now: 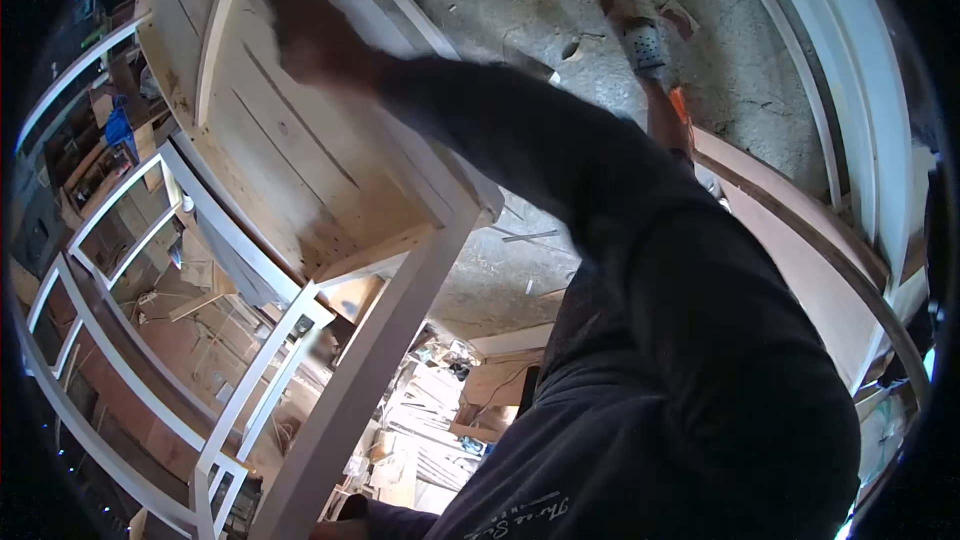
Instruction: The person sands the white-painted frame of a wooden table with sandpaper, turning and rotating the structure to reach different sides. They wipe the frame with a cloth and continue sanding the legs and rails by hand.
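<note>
A wooden furniture piece fills the left half of the head view. Its bare wood panel (285, 155) has narrow dark slits and a curved pale batten (212, 50), and a long pale grey post (375, 350) runs along its near side. My right hand (318, 40) is over the panel at the far end of my outstretched dark sleeve. Its fingers look curled in but are smeared by motion; whatever they hold is hidden. Only a sliver of my left hand (338, 528) shows at the bottom edge, close beside the post. Its fingers are hidden.
White-painted open frames (130, 360) stand at the left. Curved white pieces (850, 70) and a pale panel (790, 260) with a dark curved rail lie at the right. Wood scraps (425, 430) litter the concrete floor (480, 0). A perforated shoe (645, 45) shows near the top.
</note>
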Demonstrator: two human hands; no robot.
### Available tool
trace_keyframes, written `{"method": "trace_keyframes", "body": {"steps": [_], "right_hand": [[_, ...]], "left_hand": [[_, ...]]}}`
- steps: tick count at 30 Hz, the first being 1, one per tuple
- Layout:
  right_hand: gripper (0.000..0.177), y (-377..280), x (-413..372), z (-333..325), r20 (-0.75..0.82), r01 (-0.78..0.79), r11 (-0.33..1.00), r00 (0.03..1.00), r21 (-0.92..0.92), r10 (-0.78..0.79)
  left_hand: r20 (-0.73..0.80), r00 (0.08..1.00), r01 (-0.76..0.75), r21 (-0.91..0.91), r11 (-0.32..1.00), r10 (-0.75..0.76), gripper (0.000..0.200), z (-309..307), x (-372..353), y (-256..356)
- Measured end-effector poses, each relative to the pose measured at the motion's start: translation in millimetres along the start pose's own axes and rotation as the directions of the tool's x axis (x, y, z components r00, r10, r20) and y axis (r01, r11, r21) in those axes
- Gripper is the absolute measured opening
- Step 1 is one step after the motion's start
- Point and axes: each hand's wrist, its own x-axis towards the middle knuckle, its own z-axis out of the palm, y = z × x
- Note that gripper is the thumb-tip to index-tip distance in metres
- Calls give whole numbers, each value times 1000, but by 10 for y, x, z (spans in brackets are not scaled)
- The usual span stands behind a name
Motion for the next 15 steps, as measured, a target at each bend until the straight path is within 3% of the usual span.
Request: {"method": "trace_keyframes", "body": {"steps": [2,3,5,6,8,9,12,14,15], "right_hand": [[43,-393,-1082,-550,123,-116,992,986,53,109],[52,-605,-1621,-842,183,-177,982,970,69,162],[52,-807,-2609,-1090,351,-300,944,906,139,237],[51,-1024,-2745,-1199,331,-473,821,867,319,371],[48,-1026,-2591,-1181,245,-433,850,896,301,370],[46,-1052,-2412,-1149,336,-602,705,797,375,502],[41,-477,-2447,-1142,552,-644,682,727,346,407],[42,-933,-2616,-1124,200,-512,800,859,313,471],[44,-1006,-2692,-1193,150,-395,898,917,195,371]], "left_hand": [[-19,999,34,-2,999,-34,42,231,-142,101],[-31,998,50,-5,999,-50,42,-73,25,6],[-54,996,68,-6,998,-68,42,-32,18,-92],[-61,996,71,2,997,-71,42,2,-25,-127],[-60,995,80,12,997,-79,41,21,-84,-165],[-41,996,84,26,996,-83,41,42,-101,-162],[-17,995,98,35,995,-98,41,76,-164,-196],[-27,993,112,30,993,-111,41,65,-208,-214],[-36,993,116,26,993,-115,41,68,-223,-232]]}}
